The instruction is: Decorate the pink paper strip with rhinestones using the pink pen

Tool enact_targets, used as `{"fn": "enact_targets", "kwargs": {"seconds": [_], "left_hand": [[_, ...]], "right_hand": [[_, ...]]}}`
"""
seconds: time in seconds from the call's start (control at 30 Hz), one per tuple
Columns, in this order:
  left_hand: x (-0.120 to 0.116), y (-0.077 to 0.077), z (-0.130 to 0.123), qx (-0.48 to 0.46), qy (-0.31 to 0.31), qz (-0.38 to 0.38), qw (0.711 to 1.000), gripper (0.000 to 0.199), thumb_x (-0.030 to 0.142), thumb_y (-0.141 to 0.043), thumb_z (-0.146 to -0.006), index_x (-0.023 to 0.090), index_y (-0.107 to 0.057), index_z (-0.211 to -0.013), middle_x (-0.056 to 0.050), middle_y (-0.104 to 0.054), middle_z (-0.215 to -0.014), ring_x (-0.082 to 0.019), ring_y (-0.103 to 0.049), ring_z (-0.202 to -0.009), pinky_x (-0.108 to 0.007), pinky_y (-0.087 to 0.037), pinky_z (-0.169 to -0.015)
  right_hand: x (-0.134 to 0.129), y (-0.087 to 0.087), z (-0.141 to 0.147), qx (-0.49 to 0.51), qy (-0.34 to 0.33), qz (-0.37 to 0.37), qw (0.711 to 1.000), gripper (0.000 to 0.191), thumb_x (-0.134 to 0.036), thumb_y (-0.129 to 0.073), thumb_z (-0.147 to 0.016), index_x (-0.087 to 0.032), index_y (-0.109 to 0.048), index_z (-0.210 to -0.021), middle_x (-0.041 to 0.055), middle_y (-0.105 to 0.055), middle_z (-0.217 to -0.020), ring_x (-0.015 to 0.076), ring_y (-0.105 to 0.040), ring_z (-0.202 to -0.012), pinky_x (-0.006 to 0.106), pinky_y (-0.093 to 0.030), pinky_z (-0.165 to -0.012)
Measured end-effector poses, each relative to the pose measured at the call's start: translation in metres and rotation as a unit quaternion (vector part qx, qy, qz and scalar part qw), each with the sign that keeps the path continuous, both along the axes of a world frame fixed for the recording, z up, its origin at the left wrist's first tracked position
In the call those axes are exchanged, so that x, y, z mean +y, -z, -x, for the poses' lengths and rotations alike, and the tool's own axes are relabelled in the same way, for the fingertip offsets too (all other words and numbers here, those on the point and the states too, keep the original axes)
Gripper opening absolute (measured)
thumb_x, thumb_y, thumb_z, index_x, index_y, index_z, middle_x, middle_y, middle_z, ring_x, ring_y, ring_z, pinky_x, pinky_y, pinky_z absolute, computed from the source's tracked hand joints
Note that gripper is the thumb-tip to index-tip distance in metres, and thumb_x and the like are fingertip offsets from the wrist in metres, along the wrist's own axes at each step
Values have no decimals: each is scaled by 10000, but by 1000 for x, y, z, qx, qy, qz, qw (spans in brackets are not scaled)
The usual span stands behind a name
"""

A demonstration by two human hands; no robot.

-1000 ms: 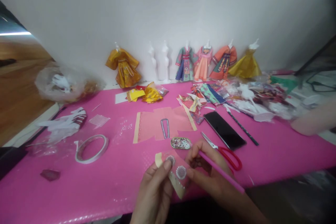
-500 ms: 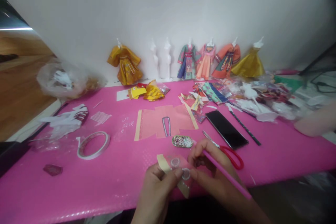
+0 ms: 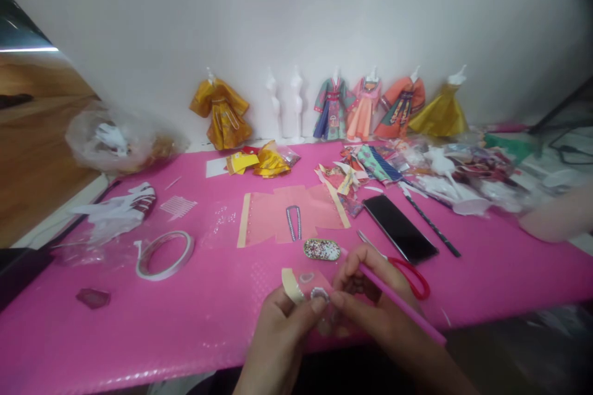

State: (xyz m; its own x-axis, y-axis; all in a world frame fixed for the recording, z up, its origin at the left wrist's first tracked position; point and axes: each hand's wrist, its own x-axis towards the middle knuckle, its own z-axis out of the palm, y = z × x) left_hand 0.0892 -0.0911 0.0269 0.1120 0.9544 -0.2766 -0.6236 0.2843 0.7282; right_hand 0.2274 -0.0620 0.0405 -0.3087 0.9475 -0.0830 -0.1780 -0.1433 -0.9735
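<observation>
The left hand [image 3: 278,336] grips a small piece of pink cloth [image 3: 311,284] with a cream edge, its thumb pressed flat on the front, just beside a round silvery patch. A second round patch shows farther up the cloth, which is held above the near edge of the pink worktop [image 3: 199,321]. The right hand [image 3: 377,299] has its fingers curled about a slim pink pen [image 3: 401,304], which slants down to the right across the hand, while the thumb tip meets the right side of the cloth. Just beyond the hands lies a small oval tray [image 3: 321,250] of tiny beads, and behind it a larger peach cloth [image 3: 264,216] is spread flat with a beaded loop [image 3: 289,222] on it. To the right of the tray, scissors [image 3: 412,278] with red handles lie partly hidden by the right hand, near a black phone [image 3: 401,229]. A roll of white tape [image 3: 189,253] lies well to the left. At the back, by the wall, a gold robe [image 3: 221,112] stands left of two bare white dress forms [image 3: 297,108], with four more small dresses [image 3: 334,111] to their right.
</observation>
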Motion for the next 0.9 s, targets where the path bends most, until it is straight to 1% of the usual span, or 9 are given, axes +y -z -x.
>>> {"fn": "enact_targets", "kwargs": {"seconds": [0.1, 0.17, 0.23, 0.33, 0.43, 0.57, 0.7, 0.8, 0.9], "left_hand": [[-1, 2, 3, 46, -6, 4, 999, 93, 244, -715, -789, 158, -715, -753, -35, -705, -703, -173, -622, -702, -284, -464, -728], [-3, 3, 5, 78, 1, 7, 997, 105, 262, -722, -781, 157, -724, -778, -47, -726, -737, -188, -638, -719, -303, -472, -750], [-4, 3, 7, 102, -1, 10, 995, 113, 266, -722, -775, 157, -737, -803, -50, -736, -742, -192, -646, -707, -310, -482, -743], [-3, 3, 8, 110, -2, 1, 994, 123, 260, -692, -792, 161, -753, -833, -59, -750, -750, -203, -660, -711, -321, -492, -744], [0, 3, 9, 101, 32, -12, 994, 116, 240, -696, -771, 168, -759, -836, -66, -760, -762, -212, -673, -722, -332, -495, -759], [3, 1, 11, 122, 73, -15, 990, 105, 236, -700, -752, 154, -749, -798, -62, -746, -692, -211, -670, -660, -344, -510, -730], [1, -5, 13, 194, 69, -11, 979, 131, 259, -683, -750, 137, -707, -708, -41, -690, -604, -197, -633, -609, -322, -499, -646], [0, -6, 16, 237, 80, -4, 968, 151, 280, -697, -729, 143, -670, -673, -16, -645, -609, -167, -588, -597, -282, -448, -590], [0, -1, 19, 249, 119, -13, 961, 191, 318, -686, -736, 146, -651, -662, -11, -612, -597, -171, -576, -585, -292, -427, -577]], "right_hand": [[-1, -3, -2, -30, -13, -10, 999, 197, -200, -680, -815, -226, -487, -790, -47, -569, -713, 110, -563, -651, 239, -483, -610], [-1, -5, -2, -38, -10, -24, 999, 168, -188, -654, -817, -227, -491, -802, -43, -563, -735, 105, -534, -659, 229, -467, -603], [-1, -5, -2, -37, -2, -32, 999, 187, -155, -652, -790, -229, -480, -800, -44, -569, -737, 100, -523, -642, 220, -453, -576], [-1, -3, 1, -50, 7, -38, 998, 219, -113, -652, -751, -231, -468, -770, -48, -572, -706, 99, -523, -618, 220, -439, -553], [-1, -1, 2, -63, 12, -43, 997, 215, -120, -651, -748, -233, -467, -759, -45, -576, -703, 106, -533, -625, 228, -440, -556], [0, 0, -1, -80, 15, -66, 995, 177, -136, -635, -774, -236, -489, -790, -51, -557, -705, 103, -527, -627, 228, -434, -573], [2, -1, -7, -98, 56, -100, 988, 161, -181, -638, -790, -239, -489, -813, -55, -512, -714, 104, -487, -625, 232, -410, -578], [3, -1, -11, -117, 32, -101, 988, 128, -205, -627, -807, -236, -509, -848, -30, -563, -776, 122, -526, -675, 245, -429, -606], [4, -2, -10, -128, -29, -79, 988, 74, -242, -613, -845, -216, -557, -884, 5, -614, -829, 142, -584, -731, 254, -461, -632]]}}
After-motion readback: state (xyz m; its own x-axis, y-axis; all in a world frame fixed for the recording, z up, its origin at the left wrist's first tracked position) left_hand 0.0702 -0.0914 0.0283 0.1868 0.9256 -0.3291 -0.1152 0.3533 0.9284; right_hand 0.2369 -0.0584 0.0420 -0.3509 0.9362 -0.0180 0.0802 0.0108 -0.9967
